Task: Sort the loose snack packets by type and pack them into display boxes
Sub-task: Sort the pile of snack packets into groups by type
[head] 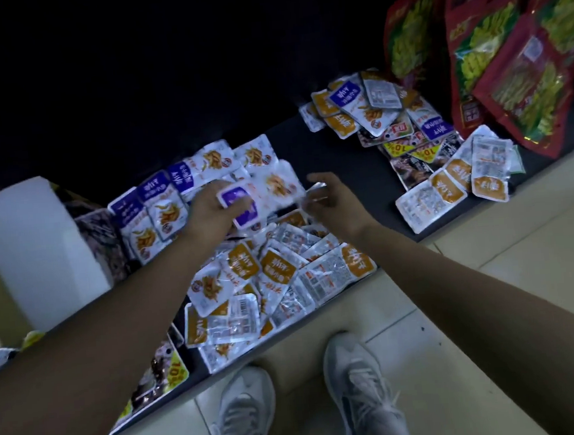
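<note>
Left hand (211, 211) is out over the middle of the dark surface (343, 164), its fingers (214, 188) and thumb curled round a purple packet (234, 194). There may be a second one beneath it, but the blur makes that hard to call. Right hand (329, 200) hovers just beside it, fingers bent inward at a silvery packet edge; whether they actually pinch anything, I cannot tell. Behind the left hand sits the purple row (160, 199), faces up, next to the white-flapped box (33, 244), and that looks like where this one belongs. Nearer the person lies the orange heap (276, 269), many packets silver side up, and a mixed pile (391, 123) waits well apart on the right by the big red bags (507, 62). The step, I judge, is pulling purples out of the jumble. To do it well, turn the held packet label-up like the row and lay it down flat, not tossed, since these foils look slick and likely to slide. The right hand serves best flipping silver backs so the type shows before any grab. Mind the front edge too: the orange heap sits right at it.
</note>
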{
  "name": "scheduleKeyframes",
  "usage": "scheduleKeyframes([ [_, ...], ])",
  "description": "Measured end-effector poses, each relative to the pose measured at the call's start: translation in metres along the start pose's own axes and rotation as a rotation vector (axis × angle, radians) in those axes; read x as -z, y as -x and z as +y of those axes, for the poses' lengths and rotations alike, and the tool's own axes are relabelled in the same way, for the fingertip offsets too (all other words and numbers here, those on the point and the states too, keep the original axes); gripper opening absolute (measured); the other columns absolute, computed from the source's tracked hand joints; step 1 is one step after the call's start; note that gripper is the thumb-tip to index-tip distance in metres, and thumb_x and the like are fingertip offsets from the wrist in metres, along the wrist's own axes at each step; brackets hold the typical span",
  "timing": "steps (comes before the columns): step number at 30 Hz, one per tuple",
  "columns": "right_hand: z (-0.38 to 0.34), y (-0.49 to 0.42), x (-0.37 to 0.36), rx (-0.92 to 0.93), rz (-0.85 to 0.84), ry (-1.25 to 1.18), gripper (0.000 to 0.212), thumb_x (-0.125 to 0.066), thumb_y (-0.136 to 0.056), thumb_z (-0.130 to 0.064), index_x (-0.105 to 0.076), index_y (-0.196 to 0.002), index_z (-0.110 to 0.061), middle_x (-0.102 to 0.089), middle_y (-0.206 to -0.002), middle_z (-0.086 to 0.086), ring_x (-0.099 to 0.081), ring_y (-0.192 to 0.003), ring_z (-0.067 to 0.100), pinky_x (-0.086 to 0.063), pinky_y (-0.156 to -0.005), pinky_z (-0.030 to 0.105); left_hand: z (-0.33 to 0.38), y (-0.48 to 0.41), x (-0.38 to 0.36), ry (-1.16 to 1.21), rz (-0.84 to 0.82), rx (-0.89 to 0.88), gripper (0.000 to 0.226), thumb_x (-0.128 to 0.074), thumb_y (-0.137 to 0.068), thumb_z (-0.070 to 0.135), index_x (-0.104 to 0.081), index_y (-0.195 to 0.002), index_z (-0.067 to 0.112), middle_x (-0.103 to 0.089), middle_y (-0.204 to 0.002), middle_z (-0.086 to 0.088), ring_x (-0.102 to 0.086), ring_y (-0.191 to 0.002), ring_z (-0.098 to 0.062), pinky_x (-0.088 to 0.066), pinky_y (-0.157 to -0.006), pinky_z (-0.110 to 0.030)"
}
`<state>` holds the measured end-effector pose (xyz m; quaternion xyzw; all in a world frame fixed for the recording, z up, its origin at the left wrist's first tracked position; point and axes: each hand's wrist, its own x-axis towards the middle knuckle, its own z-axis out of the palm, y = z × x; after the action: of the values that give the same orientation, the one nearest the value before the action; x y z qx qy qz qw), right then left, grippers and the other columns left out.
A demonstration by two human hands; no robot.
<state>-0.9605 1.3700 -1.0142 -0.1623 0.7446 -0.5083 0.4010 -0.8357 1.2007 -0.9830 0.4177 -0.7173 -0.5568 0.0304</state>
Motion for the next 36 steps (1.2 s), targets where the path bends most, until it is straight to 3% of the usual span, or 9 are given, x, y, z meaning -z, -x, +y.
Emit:
scheduleKeyframes([
  [4,0.005,0.004,-0.015,0.147,-0.045,0.404,0.048,-0.059,-0.094,-0.012,-0.043,-0.14,-0.014,-0.045,-0.14,0.009,-0.046,-0.127,0.024,-0.045,-0.097,0.034,-0.021,-0.023,0.023,-0.039,0.399,0.053,0.043,-0.057,-0.096,0.021,-0.043,-0.133,0.002,-0.056,-0.122,-0.023,-0.057,-0.109,-0.038,-0.051,-0.088,-0.046],
  [9,0.013,0.016,-0.026,0.334,-0.151,0.83,0.061,-0.063,-0.089,-0.023,-0.039,-0.145,-0.022,-0.026,-0.157,0.005,-0.025,-0.142,0.027,-0.025,-0.112,0.048,-0.031,-0.018,0.025,-0.682,0.587,-0.043,0.055,-0.064,-0.087,0.022,-0.041,-0.133,0.004,-0.038,-0.136,-0.021,-0.038,-0.124,-0.039,-0.035,-0.096,-0.047],
  [13,0.025,0.022,-0.032,0.419,-0.338,1.16,0.07,-0.055,-0.091,-0.045,-0.023,-0.152,-0.03,-0.011,-0.161,0.0,-0.012,-0.147,0.02,-0.011,-0.115,0.045,-0.05,0.002,0.018,-0.808,0.16,-0.438,0.014,-0.058,-0.088,0.016,-0.068,-0.098,0.018,-0.059,-0.103,-0.01,-0.055,-0.098,-0.033,-0.048,-0.08,-0.042],
  [16,0.031,0.022,-0.023,0.401,-0.294,1.142,0.068,-0.06,-0.086,-0.049,-0.037,-0.146,-0.028,-0.029,-0.153,0.003,-0.026,-0.141,0.024,-0.013,-0.114,0.044,-0.063,0.015,0.016,-0.889,-0.163,-0.402,0.023,-0.056,-0.093,0.02,-0.067,-0.113,0.018,-0.059,-0.111,-0.007,-0.052,-0.106,-0.027,-0.047,-0.086,-0.038],
  [20,0.023,0.02,-0.008,0.359,-0.205,1.16,0.066,-0.064,-0.081,-0.053,-0.045,-0.137,-0.025,-0.041,-0.135,0.004,-0.037,-0.129,0.024,-0.019,-0.11,0.039,-0.07,0.018,0.019,-1.073,-0.152,-0.381,0.047,-0.04,-0.1,0.027,-0.037,-0.146,0.016,-0.032,-0.15,-0.005,-0.028,-0.138,-0.026,-0.028,-0.108,-0.041],
  [25,0.02,0.019,-0.024,0.462,-0.282,1.106,0.075,-0.055,-0.084,-0.049,-0.03,-0.15,-0.025,-0.015,-0.16,0.004,-0.015,-0.146,0.026,-0.01,-0.116,0.046,-0.068,0.007,0.017,-1.059,-0.18,-0.316,0.05,-0.036,-0.102,0.032,-0.029,-0.15,0.02,-0.002,-0.161,-0.004,-0.002,-0.148,-0.026,-0.016,-0.116,-0.047],
  [30,0.032,0.021,-0.036,0.442,-0.376,1.287,0.087,-0.013,-0.077,-0.067,-0.021,-0.153,-0.025,-0.018,-0.161,0.001,-0.014,-0.148,0.022,-0.002,-0.118,0.046,-0.072,0.016,0.022,-0.994,-0.07,-0.433,0.041,-0.046,-0.097,0.026,-0.051,-0.136,0.013,-0.037,-0.142,-0.014,-0.033,-0.13,-0.033,-0.032,-0.103,-0.048],
  [33,0.031,0.02,-0.029,0.456,-0.283,1.278,0.084,-0.02,-0.075,-0.066,-0.044,-0.142,-0.022,-0.046,-0.141,0.004,-0.04,-0.133,0.026,-0.012,-0.116,0.047,-0.077,0.02,0.028,-1.008,-0.101,-0.425,0.041,-0.045,-0.098,0.03,-0.053,-0.134,0.013,-0.042,-0.135,-0.012,-0.039,-0.124,-0.032,-0.033,-0.101,-0.045],
  [36,0.025,0.021,-0.021,0.413,-0.222,1.297,0.088,-0.018,-0.069,-0.067,-0.05,-0.133,-0.017,-0.05,-0.125,0.006,-0.046,-0.121,0.027,-0.021,-0.112,0.044,-0.081,0.025,0.024,-1.002,-0.083,-0.331,0.048,-0.047,-0.097,0.035,-0.045,-0.141,0.015,-0.042,-0.126,-0.01,-0.037,-0.121,-0.029,-0.032,-0.1,-0.041],
])
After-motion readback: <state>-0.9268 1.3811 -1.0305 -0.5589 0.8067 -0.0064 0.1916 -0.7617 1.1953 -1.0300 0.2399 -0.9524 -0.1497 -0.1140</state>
